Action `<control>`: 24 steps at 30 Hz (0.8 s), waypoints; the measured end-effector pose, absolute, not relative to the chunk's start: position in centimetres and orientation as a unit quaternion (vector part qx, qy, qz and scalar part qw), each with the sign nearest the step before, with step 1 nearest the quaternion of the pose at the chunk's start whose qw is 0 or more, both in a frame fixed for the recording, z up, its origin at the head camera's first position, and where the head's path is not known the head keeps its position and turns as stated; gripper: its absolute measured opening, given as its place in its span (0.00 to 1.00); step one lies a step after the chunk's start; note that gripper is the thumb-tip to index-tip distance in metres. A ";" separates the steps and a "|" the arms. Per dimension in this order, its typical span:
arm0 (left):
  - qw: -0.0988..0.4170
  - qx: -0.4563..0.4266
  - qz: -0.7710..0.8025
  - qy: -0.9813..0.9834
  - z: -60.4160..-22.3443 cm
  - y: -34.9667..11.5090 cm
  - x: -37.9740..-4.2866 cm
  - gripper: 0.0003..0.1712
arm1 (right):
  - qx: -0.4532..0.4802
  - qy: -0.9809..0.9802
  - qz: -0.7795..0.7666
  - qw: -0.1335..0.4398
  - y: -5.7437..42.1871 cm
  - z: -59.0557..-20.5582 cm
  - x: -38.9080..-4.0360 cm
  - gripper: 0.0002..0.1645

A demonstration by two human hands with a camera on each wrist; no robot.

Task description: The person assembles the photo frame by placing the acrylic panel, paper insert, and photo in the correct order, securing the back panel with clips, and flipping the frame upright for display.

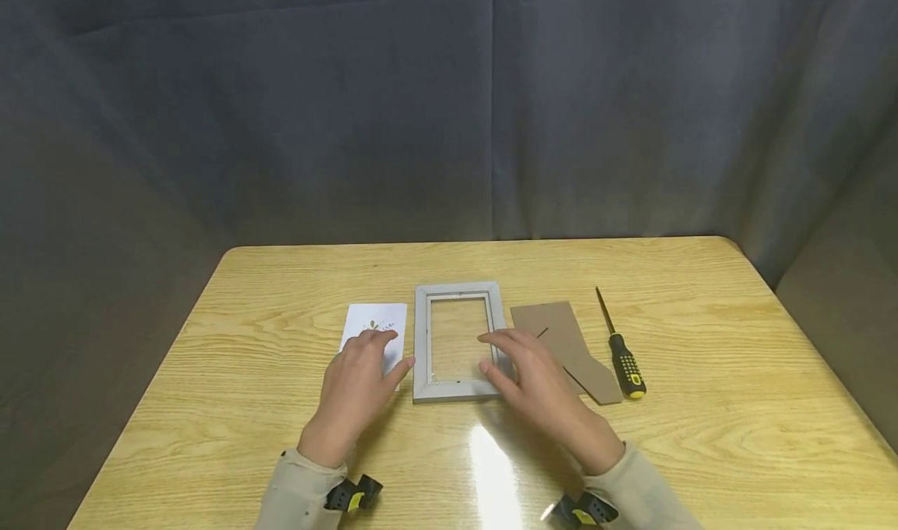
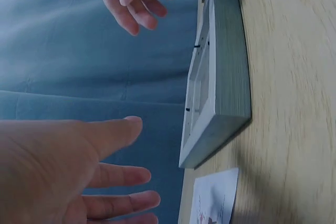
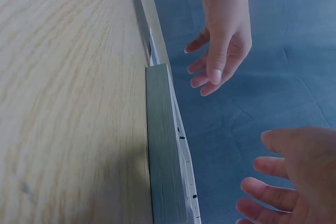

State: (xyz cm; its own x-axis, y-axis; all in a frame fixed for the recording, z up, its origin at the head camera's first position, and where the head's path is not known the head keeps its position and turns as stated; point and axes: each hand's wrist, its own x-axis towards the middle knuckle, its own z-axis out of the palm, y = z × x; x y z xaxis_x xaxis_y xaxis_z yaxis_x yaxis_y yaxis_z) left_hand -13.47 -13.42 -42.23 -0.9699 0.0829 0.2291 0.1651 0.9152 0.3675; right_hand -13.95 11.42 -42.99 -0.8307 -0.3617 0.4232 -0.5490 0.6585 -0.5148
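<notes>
A grey picture frame (image 1: pixel 457 390) lies flat on the table, its opening showing the wood beneath and small dark tabs along its inner edge. My left hand (image 1: pixel 356 386) hovers over the white printed card (image 1: pixel 377 312) to the left of the frame, thumb near the frame's left side, fingers relaxed and holding nothing. On the other side my right hand (image 1: pixel 536 378) hangs above the frame's right edge and the brown backing board (image 1: pixel 561 319), fingers loosely bent with nothing in them. The wrist views show both hands raised above the frame, apart from it.
A screwdriver (image 1: pixel 623 358) with a black and yellow handle lies right of the backing board, its tip pointing away from me. The wooden table (image 1: pixel 715 319) ends at a dark curtain (image 1: pixel 393 125) behind. Light glares off the tabletop in front of the frame.
</notes>
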 end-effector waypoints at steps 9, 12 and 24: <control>0.083 -0.041 -0.176 -0.980 -42.9 -14.1 -13.5 0.35 | 0.260 -0.899 0.321 0.145 11.3 -43.0 -13.8 0.22; 0.063 -0.041 -0.171 -0.982 -43.2 -14.2 -13.5 0.38 | 0.262 -0.899 0.322 0.142 11.3 -43.1 -13.8 0.22; 0.046 -0.058 -0.143 -0.987 -44.0 -14.4 -13.4 0.42 | 0.270 -0.896 0.320 0.150 11.2 -43.2 -13.9 0.21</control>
